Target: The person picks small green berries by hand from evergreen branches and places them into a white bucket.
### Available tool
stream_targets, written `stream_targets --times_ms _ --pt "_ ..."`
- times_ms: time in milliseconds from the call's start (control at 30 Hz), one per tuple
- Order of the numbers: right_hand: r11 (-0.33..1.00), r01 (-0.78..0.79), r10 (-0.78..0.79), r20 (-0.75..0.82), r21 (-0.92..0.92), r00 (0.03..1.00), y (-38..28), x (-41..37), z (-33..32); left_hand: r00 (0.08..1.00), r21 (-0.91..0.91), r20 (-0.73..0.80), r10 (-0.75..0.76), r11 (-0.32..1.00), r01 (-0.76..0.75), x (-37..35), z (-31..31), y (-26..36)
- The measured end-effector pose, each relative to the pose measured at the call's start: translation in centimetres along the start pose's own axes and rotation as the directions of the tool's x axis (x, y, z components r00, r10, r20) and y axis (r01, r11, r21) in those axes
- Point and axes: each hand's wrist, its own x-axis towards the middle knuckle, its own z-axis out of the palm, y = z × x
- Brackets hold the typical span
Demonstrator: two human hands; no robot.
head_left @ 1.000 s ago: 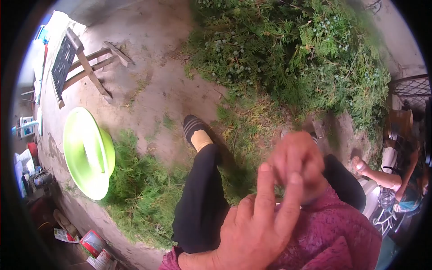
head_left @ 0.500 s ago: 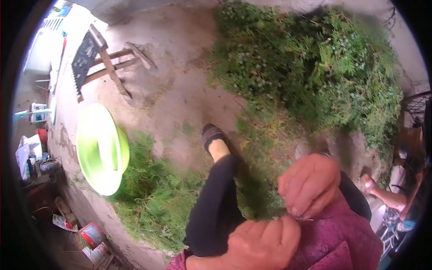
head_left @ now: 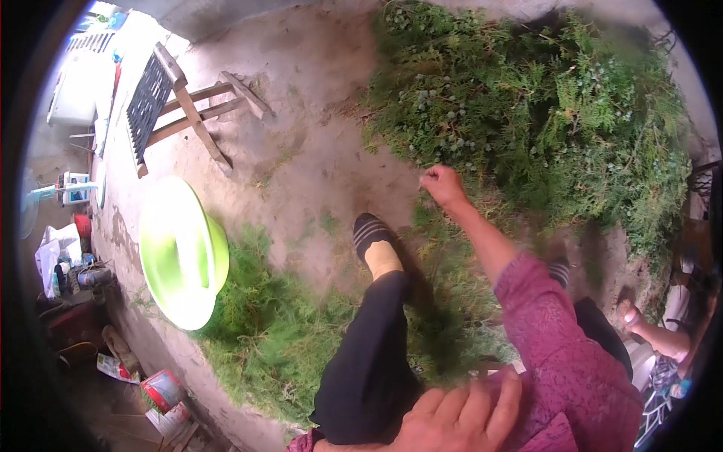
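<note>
My right hand [head_left: 442, 187] is stretched out over the ground, beside the near-left edge of a large heap of green conifer branches [head_left: 527, 113]. Its fingers are pinched together; whatever they hold, if anything, is too small to name. Close to my body, my left hand [head_left: 461, 416] is held over my lap with its fingers curled in. What it grips, if anything, is hidden. Below both hands, loose green sprigs [head_left: 279, 354] lie spread around my feet.
A bright green plastic basin [head_left: 218, 252] stands tilted at the left, against the sprigs. Behind it is a wooden folding stool [head_left: 192, 113] with a dark woven seat. Containers, including a red-and-white tin [head_left: 162, 390], line the left side. Another person's leg [head_left: 659, 337] shows at the right.
My right hand has moved away from my left hand, forward to the edge of the branch heap. My left hand has stayed near my lap, slightly lower in view.
</note>
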Motion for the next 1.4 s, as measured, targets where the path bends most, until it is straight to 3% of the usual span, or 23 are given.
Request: stream_targets --times_ms 33,167,367,500,533,567,600,633,667,700,767,800,833,867,900,967,1000,1067,1100,1167,1300,1367,1400 --pt "0.967 0.074 -0.103 -0.107 -0.244 0.989 -0.1 1.5 0.8 1.000 0.011 0.004 -0.015 1.000 0.015 0.1 0.1 -0.3" --pt "0.829 -0.101 -0.051 -0.254 -0.550 0.966 0.5 6.2 2.9 0.998 0.020 -0.035 -0.048 0.999 0.049 0.5 0.1 -1.1" --pt "0.796 0.009 -0.146 -0.178 -0.605 0.973 2.0 5.8 3.2 0.994 -0.017 -0.064 -0.094 0.996 0.093 0.7 0.2 -1.6" --pt "0.668 0.102 -0.237 -0.081 -0.737 0.968 3.1 6.0 2.5 0.999 0.032 -0.045 -0.019 0.999 0.020 0.6 0.3 -1.7" --pt "0.906 0.016 -0.051 -0.072 -0.424 0.996 3.8 6.2 2.4 1.000 0.047 0.002 0.005 0.999 -0.005 0.8 -0.1 -1.9" --pt "0.992 -0.114 0.114 0.009 -0.050 0.993 4.5 6.4 2.2 0.991 -0.016 0.122 -0.062 0.998 0.064 1.0 -1.1 -1.4" --pt "0.992 -0.114 0.114 -0.001 -0.057 0.993 3.7 5.5 1.5 0.992 -0.024 0.118 -0.053 0.998 0.056 0.8 -0.8 -1.4" --pt "0.928 -0.271 0.250 0.113 0.254 0.962 3.0 4.2 0.7 0.997 -0.015 0.064 -0.040 0.999 0.041 0.5 -0.2 -1.5" --pt "0.742 -0.427 0.337 0.263 0.517 0.904 2.5 3.3 0.3 0.999 -0.007 0.014 -0.030 1.000 0.030 0.4 0.0 -1.6" --pt "0.740 -0.429 0.343 0.259 0.517 0.903 2.4 3.0 0.6 0.999 -0.012 0.018 -0.029 1.000 0.029 0.3 0.1 -1.5" --pt "0.857 -0.254 0.173 0.215 0.447 0.961 1.8 2.9 1.7 0.998 0.033 0.035 -0.051 0.998 0.050 0.3 0.1 -1.3" --pt "0.857 -0.254 0.173 0.214 0.449 0.961 1.6 3.5 2.4 0.998 0.034 0.037 -0.050 0.998 0.049 0.3 0.2 -1.4" --pt "0.976 -0.046 0.048 -0.002 0.215 0.999 1.5 4.7 3.2 0.998 0.030 0.026 -0.050 0.998 0.049 0.3 0.3 -1.5" --pt "0.990 0.122 -0.133 -0.175 -0.075 0.976 1.5 5.7 3.7 0.999 0.025 0.015 -0.052 0.998 0.052 0.3 0.4 -1.5" --pt "0.990 0.121 -0.132 -0.175 -0.075 0.976 1.5 6.5 4.0 0.999 0.024 0.016 -0.052 0.998 0.052 0.3 0.3 -1.6" --pt "0.945 0.040 -0.165 -0.366 -0.325 0.916 1.8 8.0 4.3 0.995 0.018 0.074 -0.065 0.998 0.063 0.4 0.1 -1.8" --pt "0.945 0.039 -0.163 -0.366 -0.324 0.916 1.1 8.1 4.2 0.995 0.018 0.076 -0.065 0.998 0.064 0.9 -0.5 -1.8" --pt "0.835 -0.112 -0.068 -0.302 -0.539 0.951 -0.8 7.9 3.9 0.972 0.060 0.217 -0.092 0.995 0.081 2.2 -1.6 -2.0" --pt "0.835 -0.114 -0.065 -0.302 -0.538 0.951 -0.6 8.2 4.0 0.971 0.060 0.220 -0.093 0.995 0.081 1.8 -1.1 -2.1" --pt "0.835 -0.079 -0.108 -0.302 -0.544 0.947 0.0 8.5 4.1 0.992 0.035 0.066 -0.106 0.994 0.104 1.2 0.1 -2.3" --pt "0.825 -0.071 -0.076 -0.235 -0.561 0.969 -0.1 8.2 3.3 0.995 0.023 0.050 -0.086 0.996 0.085 0.9 -0.6 -2.2" --pt "0.924 0.005 -0.038 -0.077 -0.384 0.996 0.4 7.2 2.5 0.980 0.048 0.185 -0.075 0.997 0.067 1.8 -2.0 -2.0" --pt "0.921 0.008 -0.043 -0.080 -0.390 0.996 0.4 6.3 2.1 0.981 0.044 0.178 -0.070 0.997 0.064 1.4 -1.8 -1.9"
